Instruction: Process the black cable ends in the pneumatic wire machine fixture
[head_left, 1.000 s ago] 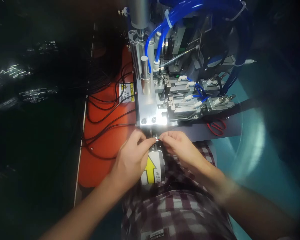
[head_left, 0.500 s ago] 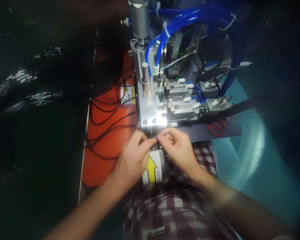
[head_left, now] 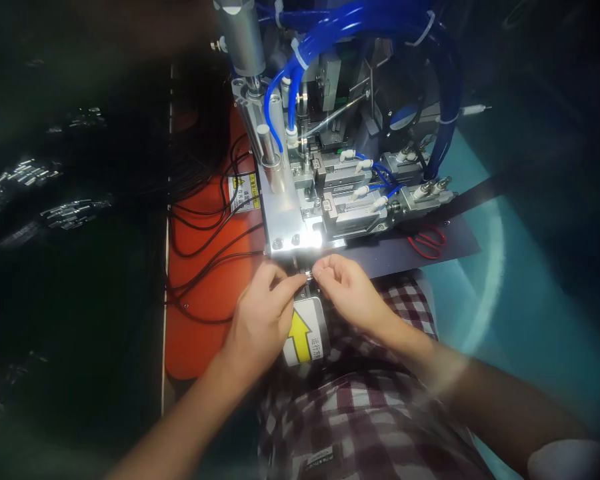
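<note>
Both hands are right up at the front of the machine in the head view, left hand [head_left: 263, 303] with its thumb stretched out and forefinger bent, right hand [head_left: 349, 288] with fingers curled in and the tips pinched close. Between the thumb tips there's a small shiny piece [head_left: 309, 274], sitting over a narrow dark track [head_left: 306, 291], just in front of the bright metal plate [head_left: 290, 220] and just beyond the white label [head_left: 317, 327] with the yellow arrow. Left thumb tip is at that piece, but I can't tell if it's gripping or only steadying, and can't tell if the right has hold of anything either. As for progress, I'd call it mid-job: fingers are on the fiddly bit, nothing looks obviously finished, and how much is left I honestly couldn't say. Hard-to-see stuff: the piece is tiny and washed out by glare, the left fingertips are tucked behind the thumb, the track runs under the plate, the blue tubing [head_left: 350, 20] gets cut off up top, and the far left is mostly dark with blurry glints.
</note>
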Available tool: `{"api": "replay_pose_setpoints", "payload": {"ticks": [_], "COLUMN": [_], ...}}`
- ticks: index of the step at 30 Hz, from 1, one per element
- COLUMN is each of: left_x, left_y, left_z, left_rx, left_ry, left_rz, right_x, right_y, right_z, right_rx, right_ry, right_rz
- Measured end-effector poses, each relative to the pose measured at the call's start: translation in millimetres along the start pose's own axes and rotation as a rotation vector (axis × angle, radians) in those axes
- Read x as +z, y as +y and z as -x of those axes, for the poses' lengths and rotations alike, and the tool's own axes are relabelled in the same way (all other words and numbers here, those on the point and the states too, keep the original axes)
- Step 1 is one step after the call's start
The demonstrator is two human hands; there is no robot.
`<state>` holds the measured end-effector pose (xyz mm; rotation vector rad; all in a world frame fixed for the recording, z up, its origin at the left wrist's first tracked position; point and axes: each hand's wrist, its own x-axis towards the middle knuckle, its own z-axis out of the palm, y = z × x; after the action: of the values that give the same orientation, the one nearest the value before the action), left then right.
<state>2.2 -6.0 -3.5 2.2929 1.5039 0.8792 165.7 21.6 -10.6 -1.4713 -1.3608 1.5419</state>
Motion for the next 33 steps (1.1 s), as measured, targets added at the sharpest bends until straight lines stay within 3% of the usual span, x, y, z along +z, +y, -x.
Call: {"api": "replay_pose_setpoints", "payload": {"ticks": [5,8,15,21,26,30,33], "left_x": [-0.2,-0.1,-2.1,-1.6,-4.2,-6.8,-7.6], "left_y": [0.5,0.8,1.7,-0.3,1.2,3.9,4.2], "left_z": [-0.6,-0.9,-1.5,-0.8,-1.7,-3.7,-4.7], "left_rx": [0.001,0.01,0.029,0.031,0.02,0.055,0.078], "left_ry": [0.005,0.004,-0.006,-0.049,-0.085,-0.127,-0.143], "left_rz": [-0.006,-0.013,-0.035,-0.037,-0.086,-0.174,-0.246], "right_x": [1.0,1.9,-8.4,-14.3,-3.4,3.1,2.4], "right_y": [2.5,-0.1,-8.2,10.5,14.1,6.9,2.3], "right_z": [0.3,-0.4,-8.3,-2.6,-0.3,-3.8,-5.6], "right_rx": [-0.084,-0.038,0.211,0.151,0.054,0.101,0.187], "right_ry": [0.041,0.051,-0.215,-0.084,-0.106,-0.067,-0.113], "right_rz": [0.036,0.022,-0.229,-0.248,-0.197,-0.344,-0.426]}}
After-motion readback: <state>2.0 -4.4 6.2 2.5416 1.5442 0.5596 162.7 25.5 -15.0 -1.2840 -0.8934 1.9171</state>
